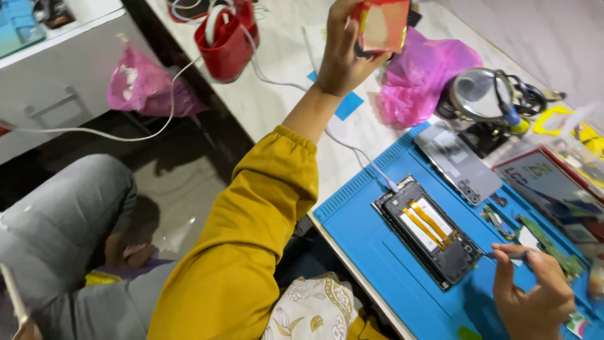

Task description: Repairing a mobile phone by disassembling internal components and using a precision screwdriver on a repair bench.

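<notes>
Left hand (pixel 343 53) grips a small red box (pixel 381 25) at twelve o'clock; right hand (pixel 531 296) pinches a thin tool (pixel 506 255) at four o'clock, beside the opened phone (pixel 431 230), whose orange ribbon cables a slip might tear.

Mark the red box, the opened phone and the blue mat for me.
red box (pixel 381 25): head view, on its front face, held up by the left hand (pixel 343 53).
opened phone (pixel 431 231): head view, on the orange ribbon cables.
blue mat (pixel 371 252): head view, bare part left of the phone.

The red box (pixel 382 25) runs past the top edge, fingers covering its left side. The right hand (pixel 531 296) is cut off below; its thin tool (pixel 508 255) is too small to identify.
</notes>
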